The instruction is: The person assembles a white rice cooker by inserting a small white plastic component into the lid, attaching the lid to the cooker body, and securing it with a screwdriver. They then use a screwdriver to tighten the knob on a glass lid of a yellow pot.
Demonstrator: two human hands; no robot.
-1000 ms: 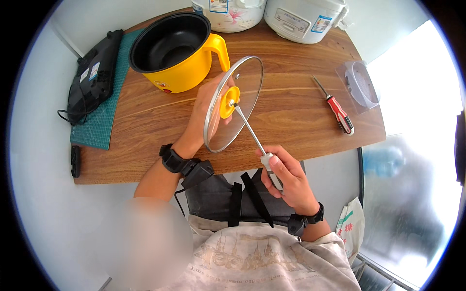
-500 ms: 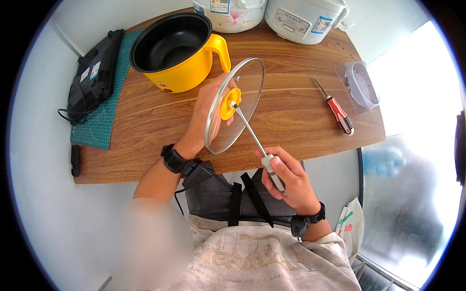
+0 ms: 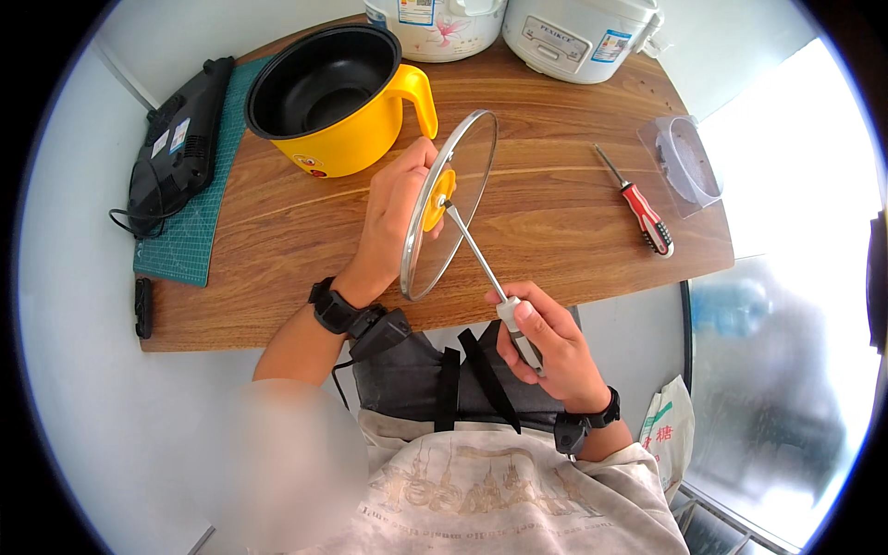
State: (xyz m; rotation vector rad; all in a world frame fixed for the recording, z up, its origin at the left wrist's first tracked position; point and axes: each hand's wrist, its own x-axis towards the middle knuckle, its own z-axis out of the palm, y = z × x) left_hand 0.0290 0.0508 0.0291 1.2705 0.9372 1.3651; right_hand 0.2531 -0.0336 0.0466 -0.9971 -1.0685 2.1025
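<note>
A round glass lid (image 3: pixel 470 185) with a metal rim stands tilted on edge above the near part of the table. Behind it my left hand (image 3: pixel 396 199) is closed around the lid's yellow knob (image 3: pixel 435 205), its fingers partly hidden by the lid. My right hand (image 3: pixel 546 344) grips the grey and white handle of a screwdriver (image 3: pixel 476 254). The screwdriver's tip meets the screw at the middle of the lid's underside. Just beyond my left hand sits a yellow pot (image 3: pixel 356 134) with a black inside and a side handle.
On the right lie a red and white screwdriver (image 3: pixel 645 215) and a clear plastic box (image 3: pixel 689 162). Two white rice cookers (image 3: pixel 578 42) stand at the back. A black appliance (image 3: pixel 190 139) with a cord rests on a green cutting mat (image 3: pixel 199 250) at left.
The lid has turned more edge-on, and its lower rim has shifted slightly to the right. My left hand has turned with it. The screwdriver stays at the screw.
</note>
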